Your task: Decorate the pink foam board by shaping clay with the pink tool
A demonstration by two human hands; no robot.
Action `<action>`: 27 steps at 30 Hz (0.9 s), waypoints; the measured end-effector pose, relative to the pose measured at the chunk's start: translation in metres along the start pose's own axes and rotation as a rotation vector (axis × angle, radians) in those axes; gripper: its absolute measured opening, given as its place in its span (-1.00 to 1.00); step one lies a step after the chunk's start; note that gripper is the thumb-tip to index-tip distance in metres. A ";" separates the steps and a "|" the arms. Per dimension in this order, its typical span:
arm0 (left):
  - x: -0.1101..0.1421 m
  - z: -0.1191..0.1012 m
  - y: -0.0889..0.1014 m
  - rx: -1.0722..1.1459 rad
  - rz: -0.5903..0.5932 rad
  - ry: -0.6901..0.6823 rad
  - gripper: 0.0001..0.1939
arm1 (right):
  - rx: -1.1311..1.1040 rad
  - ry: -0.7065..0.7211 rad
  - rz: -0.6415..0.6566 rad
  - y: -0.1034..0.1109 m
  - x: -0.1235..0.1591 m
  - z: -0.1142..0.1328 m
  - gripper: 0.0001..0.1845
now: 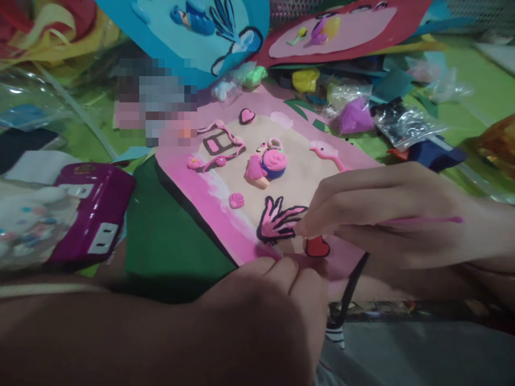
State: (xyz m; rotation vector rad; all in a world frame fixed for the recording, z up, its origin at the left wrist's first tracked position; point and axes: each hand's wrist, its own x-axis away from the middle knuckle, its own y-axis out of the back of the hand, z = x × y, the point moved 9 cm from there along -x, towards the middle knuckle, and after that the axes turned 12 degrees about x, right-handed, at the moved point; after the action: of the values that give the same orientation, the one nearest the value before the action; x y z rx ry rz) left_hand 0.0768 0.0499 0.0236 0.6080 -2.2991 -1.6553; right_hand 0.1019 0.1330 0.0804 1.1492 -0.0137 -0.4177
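A pink petal-shaped paper card (pixel 225 225) with a pale centre lies in front of me. Raised clay shapes sit on it: a pink swirl figure (pixel 274 162), a flamingo-like shape (pixel 325 151), a black-outlined pink coral shape (pixel 279 222) and a red heart (pixel 317 246). My right hand (pixel 386 209) is closed around a thin pink stick (pixel 426 220), its fingertips at the coral's right side. My left hand (pixel 273 300) is closed at the card's near edge, below the coral; what its fingertips pinch, if anything, is hidden.
A purple case (pixel 108 187) and a green paper petal (pixel 169 230) lie to the left. Blue (pixel 237 48) and red (pixel 281 40) decorated petals stand at the back. Bagged clay lumps, including a purple one (pixel 356 115), are scattered behind and right on the green table (pixel 475 69).
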 end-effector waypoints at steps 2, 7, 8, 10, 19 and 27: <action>0.000 -0.001 0.003 -0.006 -0.015 0.003 -0.77 | -0.018 -0.003 0.013 -0.002 0.000 -0.001 -0.76; 0.000 -0.001 0.007 -0.022 -0.037 -0.010 -0.79 | -0.025 0.024 0.029 -0.006 -0.001 0.001 -0.74; 0.000 -0.001 0.007 -0.022 -0.037 -0.012 -0.79 | -0.017 0.036 0.022 -0.005 -0.001 0.003 -0.75; 0.000 -0.001 0.006 -0.023 -0.037 -0.009 -0.76 | -0.009 0.044 0.018 -0.005 -0.002 0.004 -0.76; 0.002 -0.004 -0.002 -0.017 -0.015 -0.027 -0.60 | -0.011 0.002 0.002 -0.003 -0.001 0.002 -0.79; 0.000 -0.007 0.001 -0.053 0.033 -0.072 -0.58 | -0.006 -0.034 -0.039 0.000 -0.001 -0.003 -0.82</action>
State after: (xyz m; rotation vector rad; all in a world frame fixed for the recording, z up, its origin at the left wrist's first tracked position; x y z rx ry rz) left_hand 0.0792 0.0442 0.0266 0.5044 -2.2940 -1.7441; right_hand 0.1016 0.1361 0.0788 1.1378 -0.0199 -0.4723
